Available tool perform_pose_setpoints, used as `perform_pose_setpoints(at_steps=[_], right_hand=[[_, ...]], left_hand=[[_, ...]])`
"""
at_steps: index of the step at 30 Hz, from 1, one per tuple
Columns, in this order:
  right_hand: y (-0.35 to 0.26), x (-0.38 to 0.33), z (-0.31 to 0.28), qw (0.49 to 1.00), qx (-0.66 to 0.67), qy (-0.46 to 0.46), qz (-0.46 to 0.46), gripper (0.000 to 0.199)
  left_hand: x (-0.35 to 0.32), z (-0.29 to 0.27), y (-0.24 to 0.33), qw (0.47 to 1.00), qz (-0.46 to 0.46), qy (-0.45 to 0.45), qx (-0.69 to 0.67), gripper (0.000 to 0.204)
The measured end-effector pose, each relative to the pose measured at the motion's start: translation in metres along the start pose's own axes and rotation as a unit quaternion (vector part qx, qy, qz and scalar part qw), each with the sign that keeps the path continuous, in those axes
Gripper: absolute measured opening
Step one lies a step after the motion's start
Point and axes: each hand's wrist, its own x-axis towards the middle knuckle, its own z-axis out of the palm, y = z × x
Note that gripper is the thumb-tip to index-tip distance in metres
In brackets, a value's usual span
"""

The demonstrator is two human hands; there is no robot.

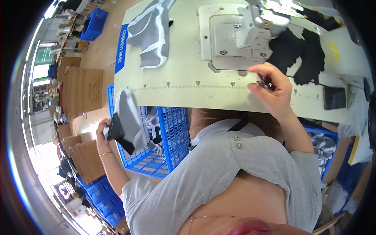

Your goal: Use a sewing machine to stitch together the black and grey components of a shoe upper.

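Note:
Out at the left, beyond the table's front edge, my left hand (102, 130) is closed on a grey, white and black fabric piece (128, 113), which hangs over a blue crate (170, 137). Over the front of the table my right hand (277, 88) is closed around small dark thread snips (266, 82), with thumb and forefinger stretched forward. The sewing machine (252, 33) stands just beyond that hand. Black fabric pieces (288, 51) lie to the right of the machine. Several grey pieces with white edging (156, 37) rest at the table's far left.
A printed ruler scale runs along the front of the pale table (184, 94). A phone (334, 98) lies near its right edge. Below right, another blue crate holds grey and white pieces (322, 147). Cardboard boxes (82, 92) and stacked blue crates (100, 197) stand along the left.

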Motion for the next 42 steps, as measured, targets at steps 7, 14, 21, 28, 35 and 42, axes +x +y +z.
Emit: perform_pose_setpoints(at_steps=[7, 14, 21, 28, 35, 42], right_hand=[[0.005, 0.010, 0.021, 0.992, -0.039, -0.091, -0.074, 0.024], [0.006, -0.004, 0.018, 0.990, -0.100, -0.070, -0.065, 0.021], [-0.023, 0.004, 0.049, 0.987, -0.073, -0.102, -0.096, 0.022], [-0.017, 0.017, 0.048, 0.995, -0.054, -0.038, -0.069, 0.017], [-0.017, 0.025, 0.074, 0.997, -0.014, -0.062, -0.051, 0.011], [-0.023, 0.039, 0.063, 0.986, -0.074, 0.064, -0.133, 0.018]], left_hand=[[-0.033, -0.055, 0.003, 0.838, -0.241, 0.190, 0.451, 0.015], [0.103, 0.142, 0.048, 0.738, 0.056, 0.156, 0.654, 0.035], [0.292, 0.151, 0.054, 0.639, 0.397, 0.174, 0.636, 0.032], [0.267, 0.217, 0.069, 0.741, 0.374, 0.068, 0.553, 0.054], [0.270, 0.217, 0.039, 0.633, 0.440, -0.006, 0.637, 0.052], [0.195, 0.350, 0.055, 0.709, 0.535, 0.111, 0.445, 0.009]])
